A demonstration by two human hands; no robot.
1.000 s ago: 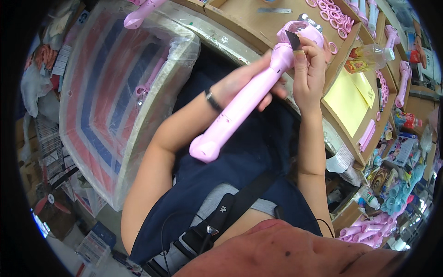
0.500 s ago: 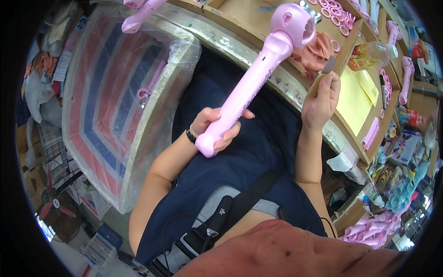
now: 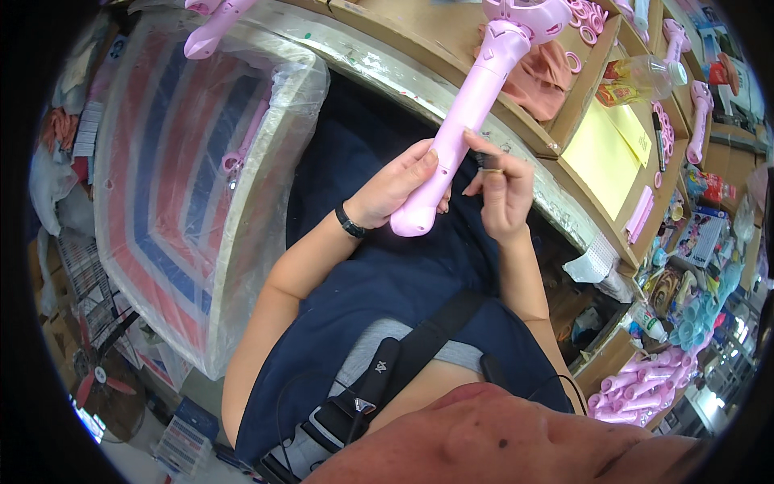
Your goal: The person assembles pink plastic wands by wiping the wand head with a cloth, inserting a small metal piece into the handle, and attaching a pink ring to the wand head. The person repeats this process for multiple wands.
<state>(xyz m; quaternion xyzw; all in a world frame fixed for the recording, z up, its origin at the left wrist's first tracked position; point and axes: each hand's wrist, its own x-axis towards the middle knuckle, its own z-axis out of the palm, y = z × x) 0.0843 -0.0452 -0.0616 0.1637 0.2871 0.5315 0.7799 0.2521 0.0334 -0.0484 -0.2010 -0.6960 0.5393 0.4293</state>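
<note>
A pink plastic toy wand (image 3: 459, 121) with a wide rounded head slants up and away in front of me. My left hand (image 3: 403, 181) is wrapped round its lower handle, thumb along the side. My right hand (image 3: 501, 189) is beside the handle, index fingertip at the wand's surface. Pinched in its fingers is a small grey blade (image 3: 488, 161), mostly hidden and blurred. A crumpled peach cloth (image 3: 538, 81) lies in the cardboard tray beyond the handle.
On my left stands a plastic-lined striped bin (image 3: 173, 185) with a pink wand (image 3: 246, 145) inside. A cardboard tray holds yellow paper (image 3: 601, 161), a bottle (image 3: 641, 79) and pink rings (image 3: 592, 20). Pink parts (image 3: 641, 387) are heaped at lower right.
The wand has turned about its length, and my left hand's grip has shifted. My right hand has left the peach cloth and come down beside the handle with the blade.
</note>
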